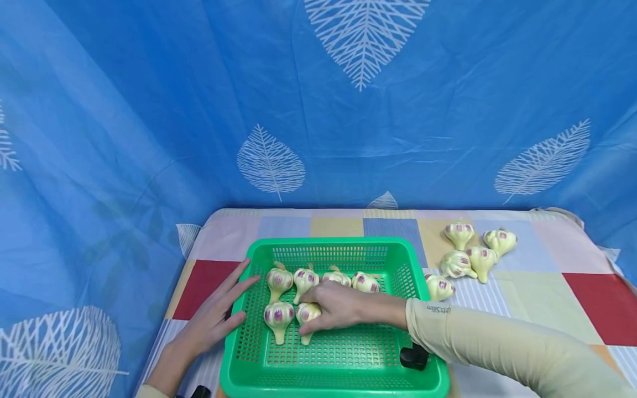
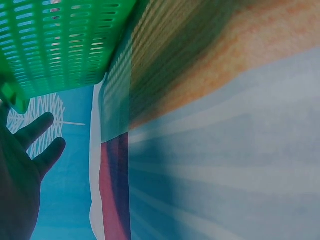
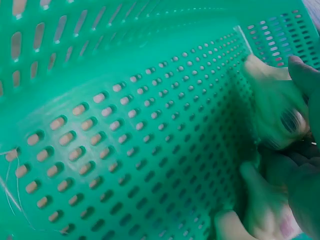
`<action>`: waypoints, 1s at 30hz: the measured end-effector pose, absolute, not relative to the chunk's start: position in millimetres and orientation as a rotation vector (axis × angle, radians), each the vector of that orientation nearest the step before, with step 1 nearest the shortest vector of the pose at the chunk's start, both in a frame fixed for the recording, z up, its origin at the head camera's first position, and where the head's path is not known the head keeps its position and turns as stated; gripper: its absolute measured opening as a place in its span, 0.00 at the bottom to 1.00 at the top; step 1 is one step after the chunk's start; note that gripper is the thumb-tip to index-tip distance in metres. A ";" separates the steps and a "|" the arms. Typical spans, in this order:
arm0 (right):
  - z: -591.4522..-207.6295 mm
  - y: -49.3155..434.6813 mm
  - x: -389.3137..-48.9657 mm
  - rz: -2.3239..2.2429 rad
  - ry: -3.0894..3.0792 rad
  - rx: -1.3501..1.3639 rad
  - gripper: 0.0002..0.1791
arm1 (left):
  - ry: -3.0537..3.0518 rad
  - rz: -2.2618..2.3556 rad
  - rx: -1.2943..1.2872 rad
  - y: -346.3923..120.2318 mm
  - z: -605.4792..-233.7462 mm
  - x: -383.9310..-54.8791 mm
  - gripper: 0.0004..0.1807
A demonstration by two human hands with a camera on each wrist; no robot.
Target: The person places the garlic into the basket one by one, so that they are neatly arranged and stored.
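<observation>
Inside a green, rectangular, perforated plastic basket (image 1: pixel 343 356), gripping with the right hand (image 1: pixel 340 304) a white, purple-streaked garlic bulb (image 1: pixel 307 313), just beside a second bulb (image 1: pixel 278 316) in the near row; with the left hand (image 1: pixel 214 318) spread wide at the left rim; with more such bulbs (image 1: pixel 481 260) on multicoloured patchwork cloth (image 1: pixel 530 301) to the right.

The basket (image 1: pixel 328 241) looks glossy plastic, the garlic bulbs (image 1: pixel 278 314) smooth.
</observation>
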State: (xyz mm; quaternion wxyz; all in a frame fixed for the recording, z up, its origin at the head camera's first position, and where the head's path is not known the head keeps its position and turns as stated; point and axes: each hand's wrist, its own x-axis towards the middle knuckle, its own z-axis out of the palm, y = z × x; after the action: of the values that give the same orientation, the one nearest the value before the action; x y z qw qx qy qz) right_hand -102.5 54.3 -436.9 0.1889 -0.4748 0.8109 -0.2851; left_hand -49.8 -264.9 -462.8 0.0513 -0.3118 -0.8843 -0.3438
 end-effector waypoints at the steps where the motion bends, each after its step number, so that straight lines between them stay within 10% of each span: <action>1: -438.3 53.5 -101.7 -0.778 2.295 -1.345 0.28 | -2.688 -1.046 -0.952 -264.7 -462.9 -49.8 0.35; 30: -436.9 48.7 -90.5 -0.502 2.581 -1.586 0.41 | -2.668 -1.068 -0.968 -264.4 -463.0 -49.6 0.35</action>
State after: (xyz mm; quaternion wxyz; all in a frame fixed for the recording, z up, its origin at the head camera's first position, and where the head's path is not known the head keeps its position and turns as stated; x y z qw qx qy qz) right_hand -90.5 48.7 -436.9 0.0354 -0.5161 0.8401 -0.1633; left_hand -49.6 -264.4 -463.0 0.0547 -0.3187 -0.8785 -0.3517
